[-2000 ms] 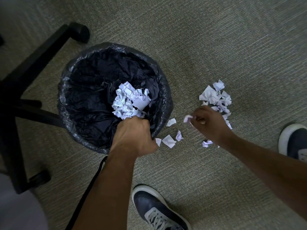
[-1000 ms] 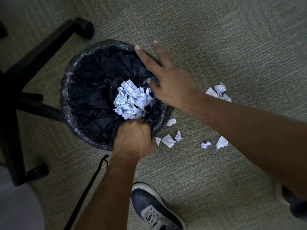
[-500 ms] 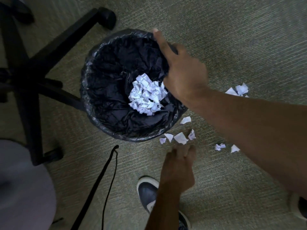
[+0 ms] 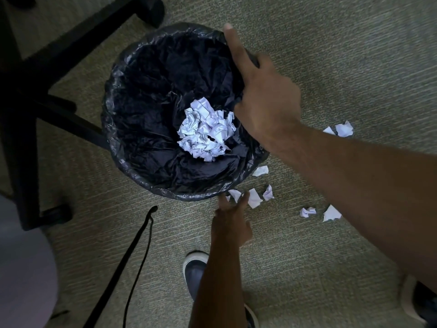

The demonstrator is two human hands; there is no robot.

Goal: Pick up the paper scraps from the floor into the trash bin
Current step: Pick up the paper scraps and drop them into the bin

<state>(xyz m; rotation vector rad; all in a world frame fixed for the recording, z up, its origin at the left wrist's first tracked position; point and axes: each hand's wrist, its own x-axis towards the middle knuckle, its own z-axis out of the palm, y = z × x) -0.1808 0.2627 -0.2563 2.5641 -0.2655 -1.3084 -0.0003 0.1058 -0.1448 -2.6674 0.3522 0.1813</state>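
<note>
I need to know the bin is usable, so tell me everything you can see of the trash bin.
The trash bin is round, upright on the carpet and lined with a crinkled, glossy black plastic bag folded over its rim. A heap of crumpled white paper lies inside. The right hand holds its far-right rim; a black chair base sits beside it.

Paper scraps (image 4: 254, 197) right of trash bin (image 4: 123, 162)

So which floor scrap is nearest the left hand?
The scrap just off the left hand's fingertips, by the bin; the other scraps lie farther right.
</note>
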